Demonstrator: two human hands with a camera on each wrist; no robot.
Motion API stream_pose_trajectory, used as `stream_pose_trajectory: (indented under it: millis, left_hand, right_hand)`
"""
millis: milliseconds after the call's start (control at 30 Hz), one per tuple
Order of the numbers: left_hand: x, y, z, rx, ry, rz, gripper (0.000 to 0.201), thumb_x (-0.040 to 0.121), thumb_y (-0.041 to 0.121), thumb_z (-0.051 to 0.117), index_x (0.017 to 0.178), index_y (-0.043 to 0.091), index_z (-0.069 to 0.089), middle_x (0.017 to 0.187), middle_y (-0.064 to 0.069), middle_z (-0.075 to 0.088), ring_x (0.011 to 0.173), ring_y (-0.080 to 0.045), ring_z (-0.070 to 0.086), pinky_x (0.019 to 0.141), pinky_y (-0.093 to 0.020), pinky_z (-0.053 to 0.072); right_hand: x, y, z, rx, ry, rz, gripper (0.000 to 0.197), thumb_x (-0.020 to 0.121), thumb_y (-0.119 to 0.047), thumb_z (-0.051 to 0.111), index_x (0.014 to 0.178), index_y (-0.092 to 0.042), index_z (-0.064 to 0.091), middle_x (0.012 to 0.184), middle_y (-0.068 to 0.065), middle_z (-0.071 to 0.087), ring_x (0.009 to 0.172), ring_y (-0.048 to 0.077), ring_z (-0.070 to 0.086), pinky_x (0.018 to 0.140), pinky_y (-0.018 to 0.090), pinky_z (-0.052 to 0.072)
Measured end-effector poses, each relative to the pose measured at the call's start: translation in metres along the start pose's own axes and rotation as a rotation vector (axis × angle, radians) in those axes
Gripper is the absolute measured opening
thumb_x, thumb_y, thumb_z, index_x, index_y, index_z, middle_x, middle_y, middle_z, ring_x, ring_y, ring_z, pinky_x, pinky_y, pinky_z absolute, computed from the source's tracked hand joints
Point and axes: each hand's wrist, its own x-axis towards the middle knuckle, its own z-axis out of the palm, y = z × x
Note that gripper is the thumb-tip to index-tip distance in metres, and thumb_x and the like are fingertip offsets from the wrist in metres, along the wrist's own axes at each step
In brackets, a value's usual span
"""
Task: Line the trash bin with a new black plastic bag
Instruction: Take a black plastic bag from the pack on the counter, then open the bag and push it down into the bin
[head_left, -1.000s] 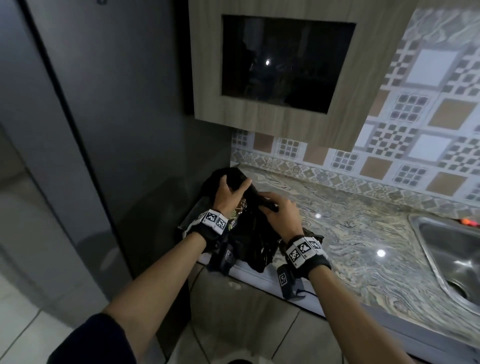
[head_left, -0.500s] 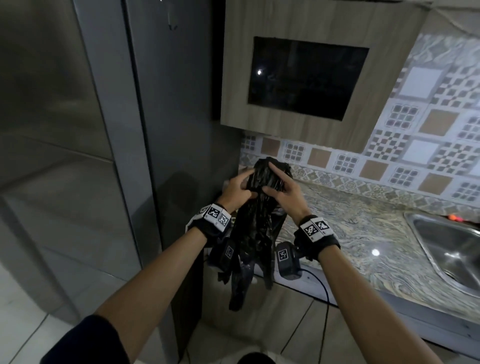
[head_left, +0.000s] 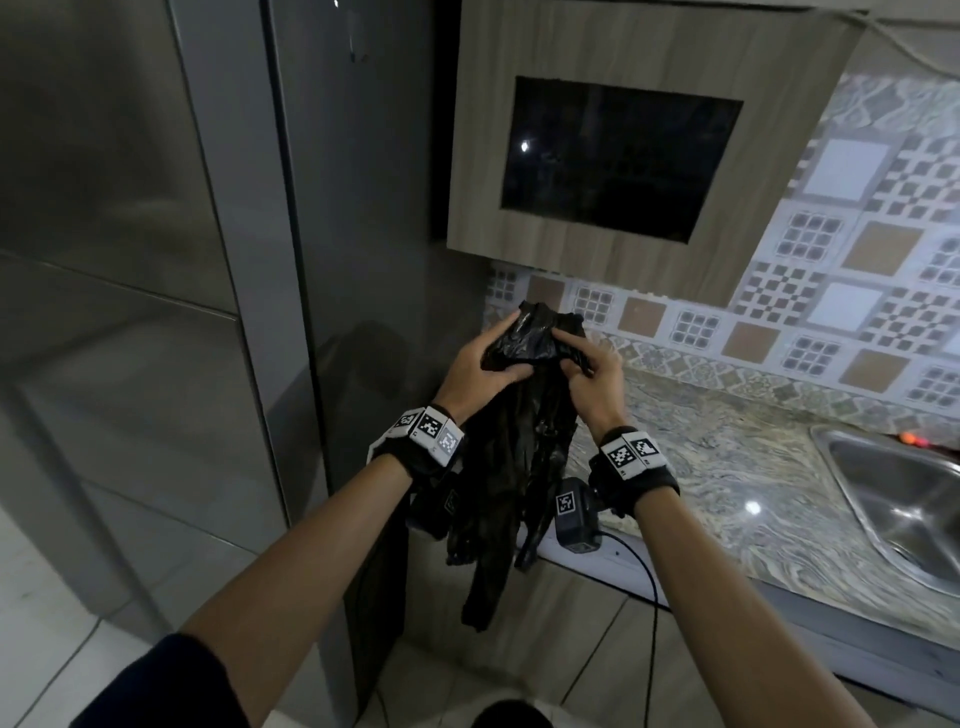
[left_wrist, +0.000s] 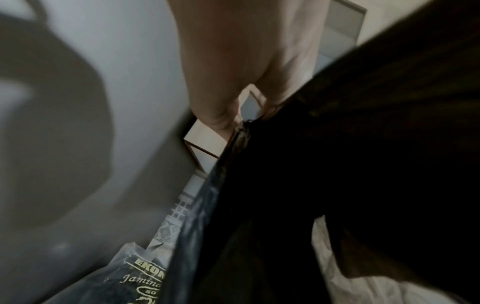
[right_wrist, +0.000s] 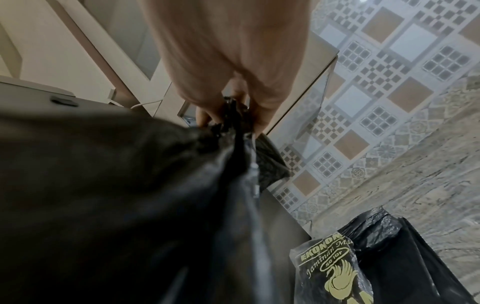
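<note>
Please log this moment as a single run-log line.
stage: opening bag | left hand: pinches black plastic bag top | right hand: pinches top | bag: hangs crumpled above countertop edge | bin: unseen

Plastic bag (head_left: 524, 441): glossy black, crumpled. Tabletop (head_left: 727, 467): grey-beige swirled marble veining. Wall tiles (head_left: 852, 312): white, tan and grey checker-and-grid squares. Cabinet (head_left: 623, 249): pale wood grain around a dark panel. Fridge (head_left: 156, 260): brushed grey. Bag packet (right_wrist: 335, 271): black with gold lettering and a gold bird. Wristbands (head_left: 431, 428): black-and-white square markers.
</note>
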Motion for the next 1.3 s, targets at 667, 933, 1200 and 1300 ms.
stream_pose_trajectory:
  millis: [667, 933, 1200, 1300]
  left_hand:
    - [-0.209, -0.233, 0.139, -0.083, -0.312, -0.744, 0.112, 0.064, -0.007, 0.081, 0.152, 0.02, 0.017, 0.142, -0.005, 0.043, 0.131, -0.013, 0.041, 0.105, -0.021, 0.036]
    - [-0.317, -0.32, 0.199, 0.017, -0.454, -0.952, 0.119, 0.064, 0.007, 0.082, 0.151, 0.04, 0.007, 0.155, -0.001, 0.034, 0.138, -0.018, 0.04, 0.111, -0.04, 0.04]
    - [-0.41, -0.429, 0.265, 0.016, -0.441, -1.159, 0.118, 0.065, 0.007, 0.083, 0.152, 0.035, 0.009, 0.153, -0.001, 0.037, 0.137, -0.019, 0.04, 0.112, -0.037, 0.037]
    - [-0.437, -0.46, 0.279, 0.014, -0.427, -1.221, 0.114, 0.067, 0.002, 0.081, 0.153, 0.027, 0.011, 0.152, -0.003, 0.037, 0.139, -0.019, 0.037, 0.111, -0.029, 0.034]
  right_hand:
    - [-0.245, 0.257, -0.015, -0.046, -0.292, 0.624, 0.072, 0.081, 0.021, 0.052, 0.143, -0.013, 0.043, 0.135, 0.003, 0.051, 0.128, 0.017, 0.049, 0.096, 0.007, 0.043]
    - [-0.339, 0.365, -0.036, -0.117, -0.368, 0.838, 0.074, 0.081, 0.008, 0.055, 0.142, -0.032, 0.045, 0.139, 0.005, 0.056, 0.126, 0.018, 0.054, 0.108, 0.036, 0.045]
    - [-0.432, 0.495, -0.04, -0.158, -0.497, 1.027, 0.071, 0.083, 0.01, 0.05, 0.145, -0.025, 0.042, 0.14, 0.014, 0.054, 0.125, 0.028, 0.055, 0.106, 0.039, 0.046]
    - [-0.46, 0.531, -0.037, -0.2, -0.55, 1.085, 0.069, 0.085, 0.008, 0.049, 0.146, -0.021, 0.04, 0.141, 0.014, 0.053, 0.126, 0.029, 0.054, 0.105, 0.035, 0.046]
